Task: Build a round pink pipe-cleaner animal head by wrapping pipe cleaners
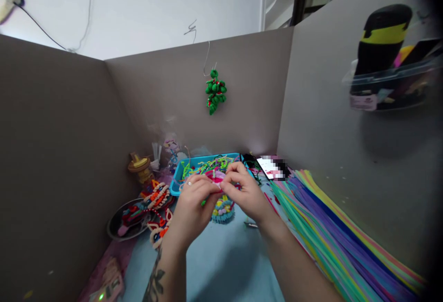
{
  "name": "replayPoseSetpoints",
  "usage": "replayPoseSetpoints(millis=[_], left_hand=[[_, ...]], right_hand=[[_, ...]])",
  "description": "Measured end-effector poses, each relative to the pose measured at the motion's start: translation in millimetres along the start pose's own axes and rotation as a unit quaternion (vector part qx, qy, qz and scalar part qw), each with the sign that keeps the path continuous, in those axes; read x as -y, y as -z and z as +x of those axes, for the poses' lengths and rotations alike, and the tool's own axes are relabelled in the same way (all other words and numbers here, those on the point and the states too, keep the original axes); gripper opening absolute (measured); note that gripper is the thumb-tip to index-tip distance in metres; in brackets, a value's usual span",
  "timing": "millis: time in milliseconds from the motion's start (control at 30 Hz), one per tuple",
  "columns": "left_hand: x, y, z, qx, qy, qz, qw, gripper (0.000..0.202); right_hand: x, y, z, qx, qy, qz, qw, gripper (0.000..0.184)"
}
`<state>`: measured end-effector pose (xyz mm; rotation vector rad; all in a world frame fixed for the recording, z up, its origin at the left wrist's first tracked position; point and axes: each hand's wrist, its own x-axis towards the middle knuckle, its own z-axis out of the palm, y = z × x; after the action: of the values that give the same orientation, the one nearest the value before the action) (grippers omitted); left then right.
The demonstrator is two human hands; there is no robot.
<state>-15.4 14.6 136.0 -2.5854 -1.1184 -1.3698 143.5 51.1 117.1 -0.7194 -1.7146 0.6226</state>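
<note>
My left hand (192, 205) and my right hand (244, 190) meet above the blue table mat (224, 265), fingers pinched together on a small pink and white pipe-cleaner piece (217, 181). Just below them a small blue pipe-cleaner craft with coloured dots (223, 212) lies on the mat. Behind the hands is a blue tray (177, 177) holding loose green, yellow and pink pipe-cleaner scraps.
A long bundle of pastel pipe cleaners (332, 237) runs along the right. A metal bowl (117, 232) with finished red and orange crafts sits left. A phone (272, 168) lies behind. Grey cardboard walls enclose the space; a green craft (215, 92) hangs on the back wall.
</note>
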Motion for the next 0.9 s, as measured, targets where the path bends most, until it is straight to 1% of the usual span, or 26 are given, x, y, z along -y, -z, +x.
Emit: replayPoseSetpoints(millis=[67, 100, 133, 200, 300, 400, 500, 600, 700, 800, 867, 900], left_hand=[[-0.2, 0.5, 0.6, -0.004, 0.008, -0.001, 1.0, 0.006], [-0.1, 1.0, 0.8, -0.009, 0.018, 0.0, 1.0, 0.005], [0.1, 1.8, 0.9, -0.015, 0.031, 0.0, 0.999, 0.005], [0.5, 3.6, 0.9, -0.025, 0.051, -0.003, 0.998, 0.005], [0.7, 6.1, 0.3, -0.03, 0.054, -0.014, 0.998, 0.004], [0.9, 7.6, -0.3, -0.026, 0.047, -0.023, 0.998, 0.005], [1.1, 8.7, -0.4, -0.018, 0.036, -0.025, 0.999, 0.006], [0.8, 9.1, -0.1, -0.01, 0.018, -0.027, 0.999, 0.008], [0.5, 7.4, -0.5, -0.008, 0.009, -0.025, 1.0, 0.009], [1.8, 3.3, -2.6, -0.013, 0.034, -0.014, 0.999, 0.006], [3.3, 0.3, -4.6, -0.019, 0.07, -0.015, 0.997, 0.005], [4.1, -0.8, -5.5, -0.021, 0.088, -0.02, 0.996, 0.007]], right_hand=[[-0.1, -3.0, -0.6, -0.021, 0.003, 0.002, 1.0, 0.012], [-0.3, -4.3, -1.2, -0.038, 0.015, -0.002, 0.999, 0.006], [-0.5, -5.4, -1.9, -0.059, 0.035, -0.009, 0.998, 0.004], [-0.7, -7.2, -3.6, -0.097, 0.085, -0.034, 0.991, 0.014], [-0.1, -8.4, -5.9, -0.116, 0.15, -0.082, 0.978, 0.018], [0.9, -7.4, -5.8, -0.111, 0.183, -0.114, 0.97, 0.021], [2.6, -4.4, -4.4, -0.092, 0.2, -0.129, 0.967, 0.02], [5.0, -1.4, -4.2, -0.065, 0.205, -0.138, 0.967, 0.016], [5.9, -0.4, -5.1, -0.048, 0.197, -0.143, 0.969, 0.014], [3.3, -1.5, -6.3, -0.049, 0.186, -0.147, 0.97, 0.015], [0.8, -2.3, -7.1, -0.051, 0.179, -0.148, 0.971, 0.017], [-0.2, -2.4, -7.5, -0.05, 0.176, -0.148, 0.972, 0.017]])
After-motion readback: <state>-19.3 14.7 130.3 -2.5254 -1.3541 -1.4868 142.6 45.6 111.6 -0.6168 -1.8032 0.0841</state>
